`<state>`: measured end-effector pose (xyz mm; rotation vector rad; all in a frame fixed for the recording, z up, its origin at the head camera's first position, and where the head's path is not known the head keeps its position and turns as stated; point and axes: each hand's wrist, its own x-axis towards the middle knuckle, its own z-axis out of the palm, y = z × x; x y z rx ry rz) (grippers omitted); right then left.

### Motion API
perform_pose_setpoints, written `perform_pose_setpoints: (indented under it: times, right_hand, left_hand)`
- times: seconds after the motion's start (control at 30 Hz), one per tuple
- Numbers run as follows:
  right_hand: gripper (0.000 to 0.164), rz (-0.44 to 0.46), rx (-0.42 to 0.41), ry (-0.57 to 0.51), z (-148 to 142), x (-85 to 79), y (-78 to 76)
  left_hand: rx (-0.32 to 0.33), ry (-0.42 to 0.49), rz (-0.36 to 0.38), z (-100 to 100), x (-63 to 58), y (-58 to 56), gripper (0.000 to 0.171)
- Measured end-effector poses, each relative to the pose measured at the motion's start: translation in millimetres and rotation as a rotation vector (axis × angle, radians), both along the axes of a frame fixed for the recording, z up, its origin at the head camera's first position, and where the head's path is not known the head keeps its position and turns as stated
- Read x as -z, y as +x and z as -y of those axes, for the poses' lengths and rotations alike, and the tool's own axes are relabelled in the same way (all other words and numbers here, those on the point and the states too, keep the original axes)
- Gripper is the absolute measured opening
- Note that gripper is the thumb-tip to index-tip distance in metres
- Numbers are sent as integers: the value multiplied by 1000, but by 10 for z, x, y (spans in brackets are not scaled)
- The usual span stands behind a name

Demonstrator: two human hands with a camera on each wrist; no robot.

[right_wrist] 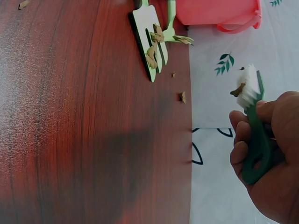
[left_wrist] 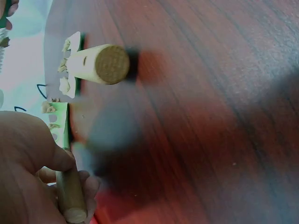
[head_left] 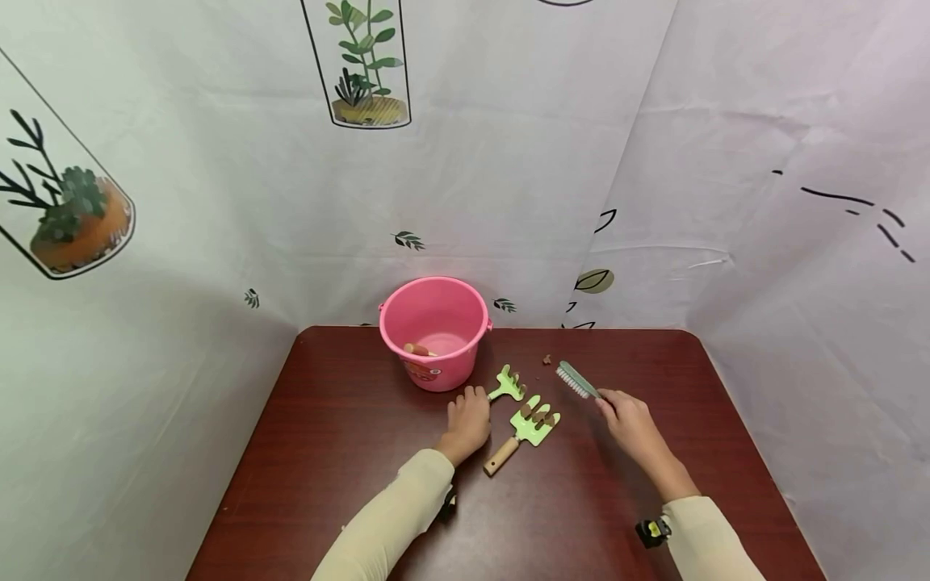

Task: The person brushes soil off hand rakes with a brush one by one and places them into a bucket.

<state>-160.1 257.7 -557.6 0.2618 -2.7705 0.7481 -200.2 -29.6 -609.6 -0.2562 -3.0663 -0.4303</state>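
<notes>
My left hand (head_left: 469, 421) grips the wooden handle (left_wrist: 71, 191) of a small green hand rake (head_left: 510, 383), just in front of the pink bucket. Brown clumps cling to the rake's tines. In my right hand (head_left: 634, 424) is a green brush (head_left: 576, 379) with white bristles; the right wrist view shows a brown bit stuck in the bristles (right_wrist: 249, 86). Between the hands lies a green garden fork (head_left: 533, 423) with a wooden handle, brown clumps on its prongs. The brush is held apart from both tools.
The pink bucket (head_left: 436, 323) stands at the table's back edge, with a wooden-handled item (head_left: 417, 349) inside. A brown crumb (head_left: 547, 360) lies near the back edge of the dark red table (head_left: 349, 452). White printed cloth (head_left: 508, 186) hangs behind and at the sides.
</notes>
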Motion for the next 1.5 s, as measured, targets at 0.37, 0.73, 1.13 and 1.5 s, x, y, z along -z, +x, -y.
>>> perform_pose_setpoints:
  times: [0.37,0.73,1.13,1.5]
  right_hand:
    - [27,12,-3,-29,82,-32,-46]
    - [28,-60,-29,-47,246,-170,-135]
    - [28,-87,-73,-35,418,-328,-158]
    - [27,-191,-139,23,572,-351,-163]
  left_hand:
    - [59,-84,-206,82,-282,-8,18]
    - [88,-116,-337,67,-569,-39,17]
    - [108,-202,-415,40,-747,-36,18]
    - [96,-296,-479,6,-903,-46,6]
